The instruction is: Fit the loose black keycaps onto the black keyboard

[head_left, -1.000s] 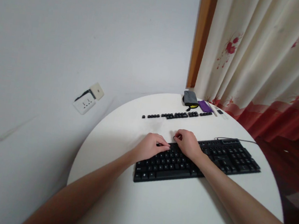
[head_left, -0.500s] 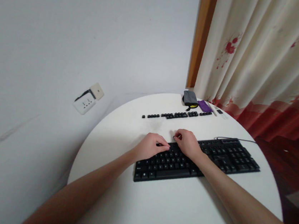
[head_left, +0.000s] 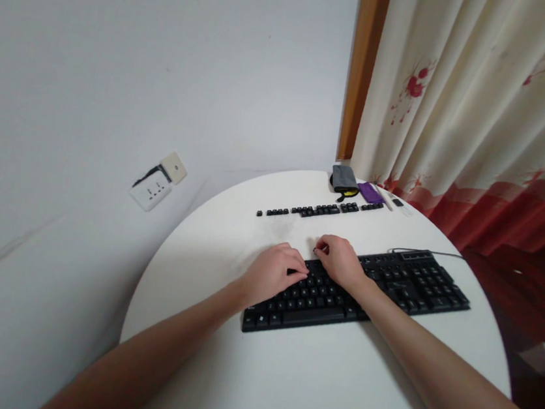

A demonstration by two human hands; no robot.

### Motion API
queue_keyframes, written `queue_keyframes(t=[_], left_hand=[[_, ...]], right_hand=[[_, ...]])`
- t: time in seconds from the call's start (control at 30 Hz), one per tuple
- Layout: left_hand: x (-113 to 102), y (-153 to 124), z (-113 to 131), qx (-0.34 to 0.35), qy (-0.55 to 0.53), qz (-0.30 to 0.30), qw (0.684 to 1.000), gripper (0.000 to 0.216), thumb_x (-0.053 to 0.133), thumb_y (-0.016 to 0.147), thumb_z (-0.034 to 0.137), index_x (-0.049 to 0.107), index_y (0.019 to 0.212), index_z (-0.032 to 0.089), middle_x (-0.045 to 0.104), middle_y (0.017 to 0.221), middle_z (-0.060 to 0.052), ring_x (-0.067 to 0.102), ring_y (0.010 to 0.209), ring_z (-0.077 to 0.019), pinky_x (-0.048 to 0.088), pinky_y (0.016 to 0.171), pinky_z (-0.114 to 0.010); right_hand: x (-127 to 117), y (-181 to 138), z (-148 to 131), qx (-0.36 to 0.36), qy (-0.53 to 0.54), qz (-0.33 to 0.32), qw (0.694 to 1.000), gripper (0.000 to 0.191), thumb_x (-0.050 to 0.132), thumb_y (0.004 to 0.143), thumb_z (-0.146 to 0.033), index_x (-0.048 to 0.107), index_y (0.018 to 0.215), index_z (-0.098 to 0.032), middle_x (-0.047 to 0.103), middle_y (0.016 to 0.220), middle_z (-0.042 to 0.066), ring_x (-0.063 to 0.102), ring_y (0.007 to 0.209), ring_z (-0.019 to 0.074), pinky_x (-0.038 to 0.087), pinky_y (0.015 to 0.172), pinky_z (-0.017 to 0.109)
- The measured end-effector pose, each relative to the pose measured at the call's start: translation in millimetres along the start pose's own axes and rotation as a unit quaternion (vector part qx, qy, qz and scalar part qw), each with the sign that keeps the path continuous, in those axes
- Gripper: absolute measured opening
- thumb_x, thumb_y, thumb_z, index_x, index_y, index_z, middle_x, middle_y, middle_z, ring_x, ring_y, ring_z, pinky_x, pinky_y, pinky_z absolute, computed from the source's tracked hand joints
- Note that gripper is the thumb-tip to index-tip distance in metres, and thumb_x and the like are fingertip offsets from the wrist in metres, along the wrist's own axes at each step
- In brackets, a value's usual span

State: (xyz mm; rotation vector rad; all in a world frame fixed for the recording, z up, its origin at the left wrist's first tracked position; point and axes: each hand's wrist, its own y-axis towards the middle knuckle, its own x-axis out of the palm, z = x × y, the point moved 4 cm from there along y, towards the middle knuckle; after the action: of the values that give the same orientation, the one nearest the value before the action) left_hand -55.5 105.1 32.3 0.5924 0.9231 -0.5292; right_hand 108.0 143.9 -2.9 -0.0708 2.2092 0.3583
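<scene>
A black keyboard (head_left: 323, 300) is laid on a white, round-edged worktop (head_left: 311, 380), below the two hands and tilted slightly, its right end set farther away than its left. The left hand (head_left: 274, 274) is placed over the upper left part of the keys, with thumb and fingers bent towards one another near the top edge; whether anything is pinched between their tips cannot be told. By the right hand (head_left: 339, 260), a small black piece (head_left: 315, 250) is gripped between thumb and forefinger, just beyond the keyboard's far edge and to the right of the left hand's fingertips. The middle of the keyboard is partly covered by the right hand and forearm.

Beyond the hands, a row of loose black keycaps (head_left: 319, 211) is lined up across the worktop in several groups, with a single cap set apart at the left end. Behind the right part of this row, a grey pouch (head_left: 344, 178) is seen, with a purple cloth (head_left: 370, 193) beside it and a pale stick (head_left: 385, 197) next to the cloth. From the keyboard's far right edge, a thin cable (head_left: 432, 252) is led away to the right. The worktop is bordered by a white wall (head_left: 171, 55) and a red-patterned curtain (head_left: 441, 105)
</scene>
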Motion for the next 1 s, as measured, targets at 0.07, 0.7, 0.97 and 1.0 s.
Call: queue_keyframes(t=[0.07,0.7,0.97,1.0], left_hand=[[0,0,0,0.004,0.008,-0.011,1.0,0.012,0.066,0.087,0.025,0.077,0.09,0.024,0.074,0.096,-0.003,0.062,0.092,-0.0203,0.048,0.087,-0.035],[-2,0,-4,0.01,-0.004,-0.039,0.999,0.013,0.065,0.088,0.026,0.077,0.092,0.025,0.073,0.098,-0.003,0.062,0.092,-0.0188,0.048,0.088,-0.033],[-2,-1,-3,0.017,0.002,-0.037,0.999,0.013,0.065,0.089,0.025,0.077,0.092,0.023,0.073,0.099,-0.003,0.062,0.093,-0.0192,0.048,0.089,-0.033],[-2,-1,-3,0.019,0.003,-0.037,0.999,0.013,0.065,0.089,0.025,0.077,0.093,0.023,0.073,0.099,-0.003,0.062,0.093,-0.0191,0.048,0.089,-0.033]], right_hand=[[1,0,0,0.001,-0.003,0.001,1.0,0.009,0.062,0.085,-0.019,0.071,0.084,-0.018,0.073,0.082,0.006,0.065,0.075,0.0179,0.044,0.071,0.025],[-39,3,-15,-0.076,0.186,-0.059,0.978,0.015,0.059,0.085,-0.02,0.072,0.083,-0.015,0.073,0.078,0.004,0.064,0.073,0.0167,0.048,0.071,0.027],[-41,-4,-23,-0.131,0.077,-0.082,0.985,0.021,0.052,0.087,-0.013,0.072,0.082,-0.018,0.07,0.077,0.003,0.061,0.073,0.016,0.044,0.072,0.026],[-41,-4,-24,-0.14,0.071,-0.086,0.984,0.02,0.053,0.087,-0.011,0.072,0.083,-0.018,0.07,0.079,0.004,0.062,0.075,0.0164,0.044,0.073,0.026]])
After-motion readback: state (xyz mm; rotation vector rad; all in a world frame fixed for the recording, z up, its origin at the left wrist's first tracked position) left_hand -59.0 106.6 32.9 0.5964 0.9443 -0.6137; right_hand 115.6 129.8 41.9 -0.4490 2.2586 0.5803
